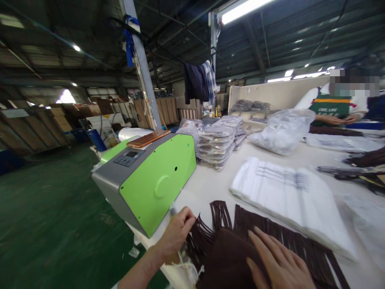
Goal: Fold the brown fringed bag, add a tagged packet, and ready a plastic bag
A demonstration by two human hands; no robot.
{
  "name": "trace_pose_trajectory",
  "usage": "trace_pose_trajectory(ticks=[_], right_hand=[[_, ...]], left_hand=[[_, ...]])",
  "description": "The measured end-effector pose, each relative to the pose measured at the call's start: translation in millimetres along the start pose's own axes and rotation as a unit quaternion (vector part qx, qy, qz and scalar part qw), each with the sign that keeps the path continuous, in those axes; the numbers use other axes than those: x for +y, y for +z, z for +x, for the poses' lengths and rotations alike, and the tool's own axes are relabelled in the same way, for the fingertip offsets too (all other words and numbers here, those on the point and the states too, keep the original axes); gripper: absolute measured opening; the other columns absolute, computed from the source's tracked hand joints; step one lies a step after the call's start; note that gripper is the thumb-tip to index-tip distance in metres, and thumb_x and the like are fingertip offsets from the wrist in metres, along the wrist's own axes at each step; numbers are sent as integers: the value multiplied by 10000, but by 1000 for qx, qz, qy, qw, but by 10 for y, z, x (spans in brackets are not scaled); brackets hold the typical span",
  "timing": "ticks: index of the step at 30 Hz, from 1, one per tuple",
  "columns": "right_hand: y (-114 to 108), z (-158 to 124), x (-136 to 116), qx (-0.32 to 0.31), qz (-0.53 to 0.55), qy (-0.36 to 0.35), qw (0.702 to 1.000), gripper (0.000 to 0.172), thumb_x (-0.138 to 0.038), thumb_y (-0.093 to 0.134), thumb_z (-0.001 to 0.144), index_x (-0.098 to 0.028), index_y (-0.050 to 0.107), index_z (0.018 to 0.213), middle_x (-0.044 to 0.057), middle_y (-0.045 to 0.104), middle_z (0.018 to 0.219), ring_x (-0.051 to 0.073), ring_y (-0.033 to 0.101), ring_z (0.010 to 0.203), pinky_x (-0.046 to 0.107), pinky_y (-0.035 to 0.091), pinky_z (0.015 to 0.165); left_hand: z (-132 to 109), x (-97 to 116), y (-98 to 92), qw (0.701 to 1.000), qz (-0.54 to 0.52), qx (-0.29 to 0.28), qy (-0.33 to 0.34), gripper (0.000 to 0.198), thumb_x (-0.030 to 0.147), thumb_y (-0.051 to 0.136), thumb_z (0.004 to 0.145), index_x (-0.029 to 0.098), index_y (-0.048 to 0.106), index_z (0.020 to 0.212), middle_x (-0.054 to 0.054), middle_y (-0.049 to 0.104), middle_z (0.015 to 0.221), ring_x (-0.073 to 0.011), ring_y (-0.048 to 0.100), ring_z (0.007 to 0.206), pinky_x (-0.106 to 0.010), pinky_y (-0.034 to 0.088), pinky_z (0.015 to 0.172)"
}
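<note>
Brown fringed scarf [228, 257] on desk [207, 184] beside green machine [153, 180]; right hand [279, 265] open, palm pinning it; left hand [177, 233] closed, pinching fringe [200, 237], seemingly to keep strands straight

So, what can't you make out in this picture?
Head view only:
Left hand: whatever its fingers pinch at the brown fringed cloth is blurred and hidden by the hand itself.
Right hand: lies flat on the cloth, wrist cut off by the bottom edge.
Green machine: its panel is too small to read.
Stacked packets: contents too small and far.
Co-worker's hands: too distant to tell what they hold.
</note>
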State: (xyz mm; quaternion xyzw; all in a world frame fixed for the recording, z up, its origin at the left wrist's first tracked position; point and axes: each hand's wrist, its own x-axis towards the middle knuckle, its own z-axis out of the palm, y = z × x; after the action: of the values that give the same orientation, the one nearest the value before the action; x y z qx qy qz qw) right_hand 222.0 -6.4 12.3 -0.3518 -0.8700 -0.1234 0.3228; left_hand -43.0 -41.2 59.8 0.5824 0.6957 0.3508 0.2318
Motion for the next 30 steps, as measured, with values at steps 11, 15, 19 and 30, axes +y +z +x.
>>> trace_pose_trajectory(ticks=[11, 15, 19, 30], right_hand=[[476, 1186, -418, -323, 583, 211, 715, 198, -310, 517, 713, -155, 639, 733, -27, 525, 542, 86, 479, 503, 211, 380, 508], [485, 1205, -395, -323, 572, 216, 722, 216, -357, 512, 730, -171, 620, 709, -41, 476, 524, 85, 438, 491, 219, 343, 501], [601, 1212, -328, -275, 498, 260, 780, 161, -298, 512, 720, -187, 569, 618, -33, 454, 528, 102, 409, 529, 241, 311, 526], [651, 1102, -543, -350, 581, 278, 680, 324, -365, 578, 616, -187, 564, 887, -35, 562, 642, 110, 533, 509, 235, 392, 498]], left_hand=[[-33, -19, 44, 978, -198, -45, -44, 196, 383, 426, 764, 196, 426, 705, 42, 445, 576, -116, 424, 541, -235, 340, 536], [15, -98, 111, 972, -217, -47, -74, 209, 348, 549, 659, 174, 492, 759, 41, 482, 596, -113, 434, 554, -229, 323, 535], [44, -145, 179, 977, -195, -21, -84, 185, 323, 510, 648, 157, 519, 565, 30, 438, 528, -117, 386, 569, -247, 285, 558], [73, -167, 194, 963, -234, -51, -126, 293, 422, 469, 638, 151, 559, 704, 58, 433, 516, -84, 339, 450, -225, 260, 449]])
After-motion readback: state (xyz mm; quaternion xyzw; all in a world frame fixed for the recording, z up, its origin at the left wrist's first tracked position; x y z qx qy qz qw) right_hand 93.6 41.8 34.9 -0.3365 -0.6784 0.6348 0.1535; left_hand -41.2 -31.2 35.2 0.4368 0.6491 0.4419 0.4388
